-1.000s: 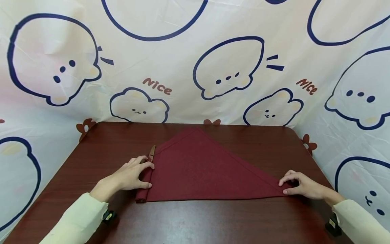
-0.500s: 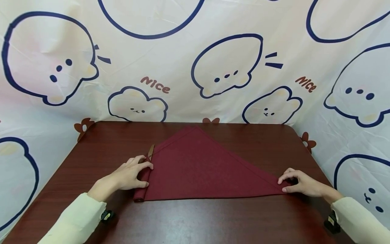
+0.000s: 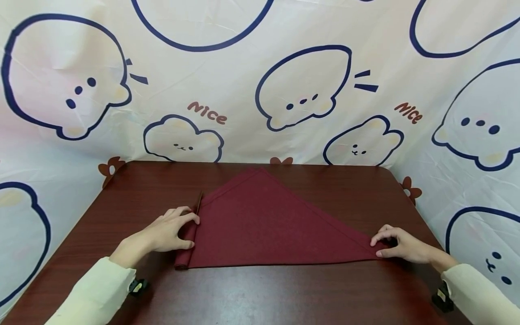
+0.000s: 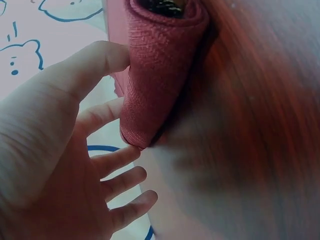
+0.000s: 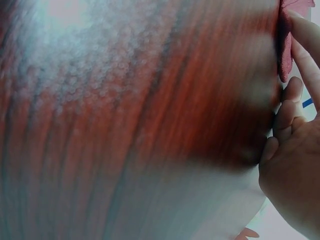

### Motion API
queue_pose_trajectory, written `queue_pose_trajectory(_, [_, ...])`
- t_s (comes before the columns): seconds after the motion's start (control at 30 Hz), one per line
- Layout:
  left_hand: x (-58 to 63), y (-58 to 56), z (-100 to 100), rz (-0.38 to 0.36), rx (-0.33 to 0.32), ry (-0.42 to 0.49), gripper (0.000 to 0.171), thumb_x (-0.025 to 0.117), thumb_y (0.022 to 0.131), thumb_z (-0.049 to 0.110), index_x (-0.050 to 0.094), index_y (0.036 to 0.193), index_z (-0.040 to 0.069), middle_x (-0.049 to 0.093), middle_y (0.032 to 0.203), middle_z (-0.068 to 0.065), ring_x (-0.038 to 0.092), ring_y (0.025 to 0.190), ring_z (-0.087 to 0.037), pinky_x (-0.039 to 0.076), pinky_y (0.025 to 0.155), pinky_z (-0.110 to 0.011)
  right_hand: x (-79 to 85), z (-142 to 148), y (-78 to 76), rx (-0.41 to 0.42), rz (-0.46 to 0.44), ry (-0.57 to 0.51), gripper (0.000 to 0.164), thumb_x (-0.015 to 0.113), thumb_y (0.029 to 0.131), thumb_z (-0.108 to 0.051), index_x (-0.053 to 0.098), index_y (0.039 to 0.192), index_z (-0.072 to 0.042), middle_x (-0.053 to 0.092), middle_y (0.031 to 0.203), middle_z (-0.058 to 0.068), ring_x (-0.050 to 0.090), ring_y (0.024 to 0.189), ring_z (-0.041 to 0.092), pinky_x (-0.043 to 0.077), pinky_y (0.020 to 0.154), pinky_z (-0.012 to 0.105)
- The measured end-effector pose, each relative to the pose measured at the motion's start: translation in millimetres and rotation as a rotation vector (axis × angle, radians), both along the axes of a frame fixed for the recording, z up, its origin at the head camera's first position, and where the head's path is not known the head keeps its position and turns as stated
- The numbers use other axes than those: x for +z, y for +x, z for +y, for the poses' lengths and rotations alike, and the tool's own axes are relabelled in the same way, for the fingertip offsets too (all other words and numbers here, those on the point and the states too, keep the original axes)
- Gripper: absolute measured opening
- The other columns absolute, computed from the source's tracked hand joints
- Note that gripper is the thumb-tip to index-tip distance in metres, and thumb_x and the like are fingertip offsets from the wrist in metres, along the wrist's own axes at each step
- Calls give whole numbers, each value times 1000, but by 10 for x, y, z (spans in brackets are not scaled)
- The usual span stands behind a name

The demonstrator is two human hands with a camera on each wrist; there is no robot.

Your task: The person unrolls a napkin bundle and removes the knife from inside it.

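Observation:
A dark red cloth [image 3: 268, 221] lies folded into a triangle on the table, its point toward the back. Its left end is wound into a roll [image 4: 157, 75], with something dark and shiny showing inside the near end. From the roll's far end sticks a thin brown tip [image 3: 200, 198], seen nearly edge-on. My left hand [image 3: 164, 232] spans the roll and holds it between thumb and index finger; the other fingers stretch past its far side in the left wrist view. At the cloth's right corner, my right hand [image 3: 404, 246] holds the fabric with thumb and bent fingers.
The dark brown wooden table [image 3: 243, 295] has rounded back corners. A pale hanging sheet [image 3: 239, 85] printed with cartoon animals encloses its back and sides. Dark devices are strapped at both wrists, below the light sleeves [image 3: 93, 289].
My left hand and the roll have shifted slightly left. The brown tip has turned from its broad face to edge-on. My right hand stays at the right corner.

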State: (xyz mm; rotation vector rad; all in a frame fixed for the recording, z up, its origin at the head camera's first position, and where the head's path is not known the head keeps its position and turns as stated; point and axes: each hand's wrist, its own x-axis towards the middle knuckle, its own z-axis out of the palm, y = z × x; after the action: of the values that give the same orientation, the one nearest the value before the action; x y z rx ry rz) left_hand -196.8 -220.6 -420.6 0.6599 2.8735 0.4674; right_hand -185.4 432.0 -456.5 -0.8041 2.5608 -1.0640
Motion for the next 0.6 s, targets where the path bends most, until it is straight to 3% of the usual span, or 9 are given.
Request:
queue_pose_trajectory(0.17, [26, 6, -60, -28, 7, 30, 47, 83, 78, 36, 62, 119, 23, 50, 144, -20, 45, 130, -48, 41, 97, -69, -7, 10, -2, 2, 5, 0, 15, 74, 90, -11, 73, 105, -17, 62, 100, -3, 52, 97, 5, 41, 80, 23])
queue_pose_trajectory(0.4, [-9, 16, -224, -29, 26, -6, 49, 84, 76, 36, 63, 118, 21, 58, 138, -16, 50, 124, -48, 45, 94, -66, -23, 13, 8, 17, -2, -15, 16, 74, 91, -9, 73, 106, -15, 62, 100, -1, 53, 95, 6, 41, 77, 24])
queue_pose_trajectory(0.6, [-35, 4, -269, -56, 25, 49, 50, 84, 79, 35, 62, 121, 19, 59, 136, -15, 49, 124, -46, 45, 96, -64, -16, 14, -1, 14, -5, -11, 16, 74, 91, -10, 72, 106, -15, 62, 100, -1, 53, 96, 7, 40, 77, 24])
